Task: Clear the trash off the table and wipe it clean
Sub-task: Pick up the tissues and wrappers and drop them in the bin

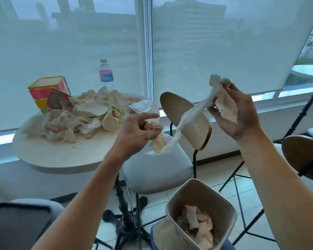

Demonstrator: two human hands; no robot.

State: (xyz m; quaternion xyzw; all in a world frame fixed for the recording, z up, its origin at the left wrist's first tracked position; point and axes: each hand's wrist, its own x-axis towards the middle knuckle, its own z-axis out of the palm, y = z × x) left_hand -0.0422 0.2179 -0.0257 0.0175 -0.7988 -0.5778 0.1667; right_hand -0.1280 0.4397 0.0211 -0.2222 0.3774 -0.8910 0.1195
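A twisted white tissue (190, 116) stretches through the air between my two hands, above the chair. My left hand (137, 130) grips its lower crumpled end, index finger pointing out. My right hand (238, 110) holds the upper end, raised higher at the right. The round pale table (49, 152) on the left carries a heap of crumpled napkins (61, 123), paper cups (110, 121), a receipt (141, 106), a colourful tissue box (43, 91) and a water bottle (106, 74). A beige trash bin (172, 202) with tissues inside stands below my hands.
A white-seated chair (157, 168) with a tan backrest stands between table and bin. Another chair back (304, 156) shows at the right edge, with black tripod legs (240, 199) near it. A dark tray (16, 226) lies at the lower left. A blind-covered window is behind.
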